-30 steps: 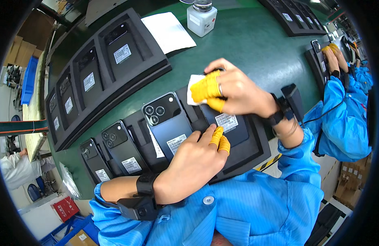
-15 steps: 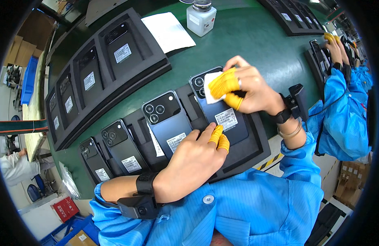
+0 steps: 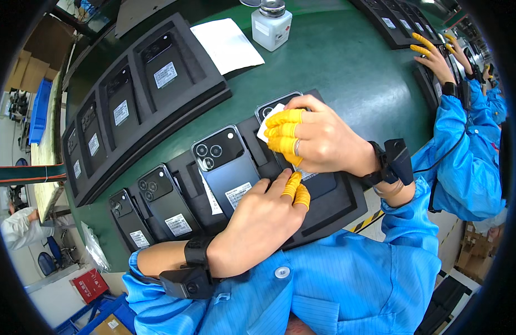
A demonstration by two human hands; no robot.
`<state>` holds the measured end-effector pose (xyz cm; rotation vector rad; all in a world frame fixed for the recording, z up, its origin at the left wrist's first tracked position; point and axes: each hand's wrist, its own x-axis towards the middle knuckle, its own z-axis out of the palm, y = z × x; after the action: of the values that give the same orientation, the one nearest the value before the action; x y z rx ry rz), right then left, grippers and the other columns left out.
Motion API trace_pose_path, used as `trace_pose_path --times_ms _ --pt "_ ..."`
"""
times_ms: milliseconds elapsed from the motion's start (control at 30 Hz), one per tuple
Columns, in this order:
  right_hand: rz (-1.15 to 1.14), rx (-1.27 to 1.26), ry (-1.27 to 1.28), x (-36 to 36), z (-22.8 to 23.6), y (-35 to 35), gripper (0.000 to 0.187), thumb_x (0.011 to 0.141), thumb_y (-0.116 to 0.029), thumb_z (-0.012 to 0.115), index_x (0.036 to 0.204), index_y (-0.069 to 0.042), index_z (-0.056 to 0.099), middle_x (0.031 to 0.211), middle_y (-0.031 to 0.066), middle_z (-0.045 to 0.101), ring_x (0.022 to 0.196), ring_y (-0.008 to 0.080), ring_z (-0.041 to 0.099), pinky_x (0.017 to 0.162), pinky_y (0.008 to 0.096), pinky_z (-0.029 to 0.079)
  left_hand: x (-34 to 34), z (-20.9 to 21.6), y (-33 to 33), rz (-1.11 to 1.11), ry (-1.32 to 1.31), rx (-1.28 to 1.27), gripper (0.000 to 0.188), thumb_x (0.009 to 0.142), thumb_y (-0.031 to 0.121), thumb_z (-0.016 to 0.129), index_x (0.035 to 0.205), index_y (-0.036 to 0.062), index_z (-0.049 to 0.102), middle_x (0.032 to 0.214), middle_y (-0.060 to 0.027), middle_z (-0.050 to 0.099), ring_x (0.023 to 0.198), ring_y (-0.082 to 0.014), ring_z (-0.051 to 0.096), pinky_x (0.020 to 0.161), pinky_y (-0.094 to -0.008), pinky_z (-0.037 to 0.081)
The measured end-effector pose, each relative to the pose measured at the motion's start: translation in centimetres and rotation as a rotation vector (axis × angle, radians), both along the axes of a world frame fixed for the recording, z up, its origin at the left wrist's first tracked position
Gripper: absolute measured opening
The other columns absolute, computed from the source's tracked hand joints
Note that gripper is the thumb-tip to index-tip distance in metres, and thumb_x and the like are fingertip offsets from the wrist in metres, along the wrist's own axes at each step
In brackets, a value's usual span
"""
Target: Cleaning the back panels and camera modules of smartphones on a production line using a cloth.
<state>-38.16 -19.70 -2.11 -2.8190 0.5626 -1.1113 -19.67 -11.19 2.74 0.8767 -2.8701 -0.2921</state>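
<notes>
Since a second ago, right hand [image 3: 319,139] has slid its white cloth [image 3: 267,125] up the dark phone [image 3: 294,145] in the black tray [image 3: 336,204] on the green tabletop [image 3: 347,72] — grip clenched on it. Left hand [image 3: 263,223] presses the phone's lower end — fingertips down, grasping nothing.

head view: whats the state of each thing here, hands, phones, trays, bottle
right hand: presses a white wipe on the rightmost phone
left hand: rests on that phone's lower edge
middle phone: face down in near tray, labelled
far tray: phones seated face down
bottle: upright, capped
white sheet: lies flat
</notes>
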Motion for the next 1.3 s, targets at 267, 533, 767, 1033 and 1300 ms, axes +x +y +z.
trace_pose_path --times_ms 267,533,767,1033,1300 --pt "-0.036 -0.06 0.093 -0.6 0.3 1.2 0.03 0.061 -0.007 0.071 0.09 -0.003 0.071 0.087 0.0052 0.066 0.09 0.0253 0.063 0.084 0.0422 0.049 0.1 -0.1 0.0 -0.023 0.0 0.019 0.022 0.075 0.016 0.063 0.09 0.0009 0.067 0.113 -0.0231 0.064 0.09 -0.0255 0.065 0.077 -0.0327 0.052" --pt "-0.181 0.139 -0.062 -2.4 1.1 -0.1 0.021 0.068 0.001 0.07 0.088 -0.006 0.068 0.086 0.0052 0.067 0.086 0.0258 0.063 0.087 0.0384 0.046 0.1 -0.3 0.0 -0.005 0.013 -0.034 0.025 0.076 0.016 0.063 0.095 0.0005 0.068 0.115 -0.0246 0.064 0.092 -0.0263 0.066 0.078 -0.0326 0.053" --pt "-0.039 0.078 -0.012 -0.3 0.3 -1.1 0.025 0.069 -0.003 0.07 0.094 -0.008 0.069 0.094 0.0062 0.067 0.091 0.0256 0.061 0.088 0.0391 0.046 -0.1 -0.2 0.0 0.014 0.011 -0.017 0.024 0.076 0.016 0.063 0.094 0.0011 0.069 0.114 -0.024 0.065 0.089 -0.0259 0.066 0.076 -0.0327 0.053" --pt "-0.02 -0.11 0.153 -0.3 0.2 1.9 0.022 0.065 -0.014 0.064 0.085 -0.005 0.065 0.091 0.005 0.064 0.09 0.0224 0.06 0.081 0.0369 0.05 -0.1 0.2 -0.2 -0.03 -0.029 0.039 0.02 0.076 0.015 0.061 0.09 0.0027 0.067 0.084 -0.0124 0.067 0.096 -0.023 0.065 0.074 -0.0309 0.048" --pt "-0.073 -0.139 0.202 0.6 -0.2 2.8 0.012 0.064 -0.016 0.062 0.072 -0.007 0.063 0.081 0.0036 0.061 0.083 0.0188 0.057 0.087 0.0342 0.048 0.0 -0.1 -0.2 -0.013 0.043 0.013 0.009 0.069 0.013 0.065 0.07 0.0045 0.065 0.066 -0.009 0.06 0.077 -0.0231 0.061 0.067 -0.0326 0.048"
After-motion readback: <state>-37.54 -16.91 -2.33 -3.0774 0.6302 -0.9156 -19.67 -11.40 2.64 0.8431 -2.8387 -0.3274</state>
